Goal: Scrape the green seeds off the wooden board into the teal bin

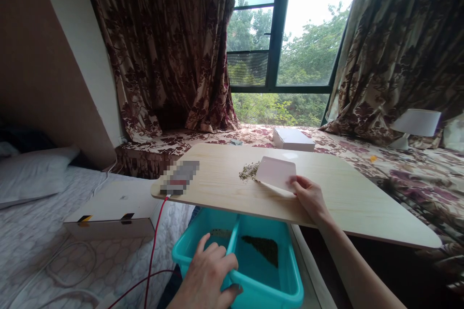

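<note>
My right hand [308, 195] pinches the right corner of a thin white rectangular plate [276, 172] over the tabletop. The plate is tilted, its left edge beside a loose pile of small greenish grains [248, 172]. Below the table edge is a teal bin [295, 275] with two compartments. My left hand [212, 268] is at its divider [233, 239], fingers curled on the left side and thumb to the right. Dark greenish grains [266, 249] lie heaped in the right compartment. A few scattered grains [219, 232] show in the left one, partly hidden by my hand.
The light wooden table [348, 188] has rounded corners. A pixelated object [180, 177] with a red cable [154, 246] lies at its left end. A white box [116, 210] sits on the bed, another box [293, 138] on the window ledge, near a lamp [416, 123].
</note>
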The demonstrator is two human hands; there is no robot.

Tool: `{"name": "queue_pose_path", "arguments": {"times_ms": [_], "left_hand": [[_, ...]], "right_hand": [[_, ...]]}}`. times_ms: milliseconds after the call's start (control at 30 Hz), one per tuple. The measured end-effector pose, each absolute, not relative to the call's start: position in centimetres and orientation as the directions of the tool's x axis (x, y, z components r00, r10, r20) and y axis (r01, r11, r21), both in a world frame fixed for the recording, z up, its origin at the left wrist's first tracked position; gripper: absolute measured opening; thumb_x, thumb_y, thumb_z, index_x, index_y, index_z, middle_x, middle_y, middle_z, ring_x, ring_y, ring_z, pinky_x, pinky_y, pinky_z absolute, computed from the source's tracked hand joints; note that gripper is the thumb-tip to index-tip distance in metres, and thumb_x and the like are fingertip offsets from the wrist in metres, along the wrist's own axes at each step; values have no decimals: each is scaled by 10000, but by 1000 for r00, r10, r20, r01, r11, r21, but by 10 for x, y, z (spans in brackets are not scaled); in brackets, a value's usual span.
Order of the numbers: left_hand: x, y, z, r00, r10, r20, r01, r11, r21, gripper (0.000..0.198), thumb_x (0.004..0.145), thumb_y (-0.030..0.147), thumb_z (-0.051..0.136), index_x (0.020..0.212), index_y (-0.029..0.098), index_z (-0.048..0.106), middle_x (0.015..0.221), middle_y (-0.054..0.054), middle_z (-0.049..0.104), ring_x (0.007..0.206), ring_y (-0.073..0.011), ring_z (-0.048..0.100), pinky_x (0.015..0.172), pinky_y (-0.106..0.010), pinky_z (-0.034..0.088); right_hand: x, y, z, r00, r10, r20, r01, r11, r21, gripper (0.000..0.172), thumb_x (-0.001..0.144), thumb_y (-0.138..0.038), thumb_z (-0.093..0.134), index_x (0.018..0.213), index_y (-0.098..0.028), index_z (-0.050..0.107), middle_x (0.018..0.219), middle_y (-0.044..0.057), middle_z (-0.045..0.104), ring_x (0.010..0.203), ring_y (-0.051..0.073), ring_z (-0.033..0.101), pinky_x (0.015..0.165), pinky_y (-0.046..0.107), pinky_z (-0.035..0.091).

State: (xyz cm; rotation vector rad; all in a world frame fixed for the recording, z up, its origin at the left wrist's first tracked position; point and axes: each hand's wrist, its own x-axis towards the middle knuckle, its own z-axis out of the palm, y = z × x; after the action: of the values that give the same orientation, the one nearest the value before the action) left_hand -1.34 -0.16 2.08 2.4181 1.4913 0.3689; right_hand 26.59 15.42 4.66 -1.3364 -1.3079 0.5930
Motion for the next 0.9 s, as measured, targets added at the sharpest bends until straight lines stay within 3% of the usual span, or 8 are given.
{"name": "queue_pose_path", "arguments": {"times_ms": [400,900], "left_hand": [[-13,-3,20,410,909,79,839,-409,359,148,739,249,691,817,242,566,807,39,578,863,-188,554,1071,-525,203],[-13,-4,16,389,909,149,828,-416,377,175,718,216,711,790,240,553,771,59,553,826,-167,545,1063,-497,206]], "right_hand": [[265,149,51,302,903,304,300,213,-930,302,641,-352,607,823,-148,737,777,71,745,706,211,657,555,277,487],[266,151,47,318,904,287,269,204,-941,339,630,-365,605,861,-152,731,826,87,749,765,234,673,527,275,504]]}}
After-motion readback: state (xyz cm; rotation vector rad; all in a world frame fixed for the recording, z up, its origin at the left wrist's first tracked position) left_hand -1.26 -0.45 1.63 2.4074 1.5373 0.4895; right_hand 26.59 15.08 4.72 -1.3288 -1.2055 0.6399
